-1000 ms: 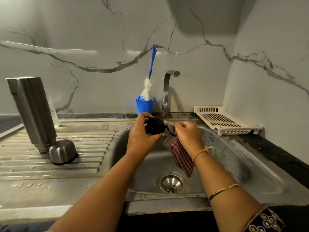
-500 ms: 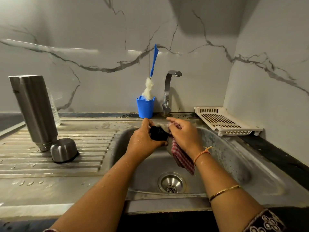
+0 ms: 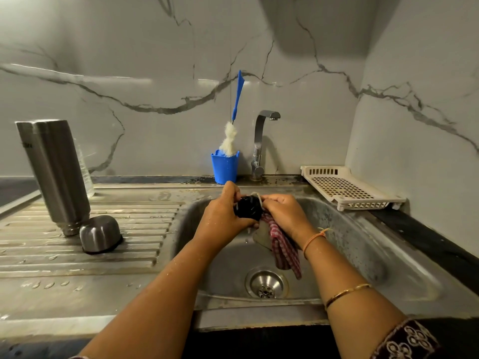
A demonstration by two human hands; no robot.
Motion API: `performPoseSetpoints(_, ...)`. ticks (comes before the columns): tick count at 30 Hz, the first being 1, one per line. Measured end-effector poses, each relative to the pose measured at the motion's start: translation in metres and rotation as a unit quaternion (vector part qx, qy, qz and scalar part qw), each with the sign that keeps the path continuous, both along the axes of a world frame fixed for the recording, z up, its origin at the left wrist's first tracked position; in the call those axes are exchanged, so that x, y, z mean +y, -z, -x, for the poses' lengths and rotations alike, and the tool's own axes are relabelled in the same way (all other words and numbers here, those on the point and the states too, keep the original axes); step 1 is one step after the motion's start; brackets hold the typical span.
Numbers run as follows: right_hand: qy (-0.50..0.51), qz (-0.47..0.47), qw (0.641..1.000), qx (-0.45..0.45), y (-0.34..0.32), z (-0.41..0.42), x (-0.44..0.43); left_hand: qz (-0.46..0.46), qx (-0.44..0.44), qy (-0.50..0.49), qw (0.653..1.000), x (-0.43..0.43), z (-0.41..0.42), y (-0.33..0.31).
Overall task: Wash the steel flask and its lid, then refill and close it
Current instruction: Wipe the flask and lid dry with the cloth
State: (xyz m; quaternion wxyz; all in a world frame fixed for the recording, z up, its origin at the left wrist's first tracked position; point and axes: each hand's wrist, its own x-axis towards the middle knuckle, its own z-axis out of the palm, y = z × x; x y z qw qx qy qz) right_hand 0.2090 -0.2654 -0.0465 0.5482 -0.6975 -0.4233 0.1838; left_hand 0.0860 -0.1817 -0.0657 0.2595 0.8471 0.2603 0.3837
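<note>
Over the sink basin, my left hand grips a round black inner lid. My right hand holds a red checked cloth bunched against the lid's right side, and the cloth's tail hangs down into the basin. The steel flask stands upside down on the ribbed drainboard at the left. Its steel cup cap sits mouth down just in front of it. The tap behind my hands shows no running water.
A blue cup holding a blue-handled bottle brush stands left of the tap. A cream plastic drain tray lies on the right counter by the wall. The drain lies below my hands. Water drops dot the drainboard.
My left hand has turned the black lid between frames. My right hand has shifted the cloth across the lid and now presses it at the lid's upper right. The flask and cap stay put.
</note>
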Motion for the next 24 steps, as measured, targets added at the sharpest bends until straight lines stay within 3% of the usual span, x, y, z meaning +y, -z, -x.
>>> performPoseSetpoints(6,0.0,-0.016,0.996,0.089,-0.003,0.0,0.0,0.129,-0.054,0.026,0.99,-0.001,-0.003,0.004)
performPoseSetpoints(11,0.106,-0.072,0.987,0.092,-0.006,-0.009,-0.002,0.088,-0.05,-0.005,0.995,0.002,-0.002,0.004)
performPoseSetpoints(13,0.134,-0.104,0.97,0.174,-0.009,-0.017,-0.002,0.071,-0.036,0.004,0.997,0.001,-0.001,0.006)
performPoseSetpoints(15,0.098,-0.13,0.927,0.337,-0.011,-0.021,-0.004,0.06,0.002,0.016,0.998,0.0,-0.002,0.006)
performPoseSetpoints(17,0.064,-0.126,0.895,0.423,-0.01,-0.024,-0.005,0.081,0.024,0.01,0.996,0.002,-0.002,0.006)
performPoseSetpoints(20,0.082,-0.108,0.894,0.427,-0.006,-0.026,-0.004,0.168,0.02,-0.015,0.985,0.004,-0.002,0.007)
performPoseSetpoints(22,0.088,-0.105,0.898,0.418,-0.005,-0.026,-0.005,0.119,0.045,-0.05,0.991,0.004,-0.004,0.009)
performPoseSetpoints(24,0.086,-0.113,0.898,0.417,-0.007,-0.025,-0.004,0.098,-0.043,-0.077,0.991,0.003,-0.004,0.006)
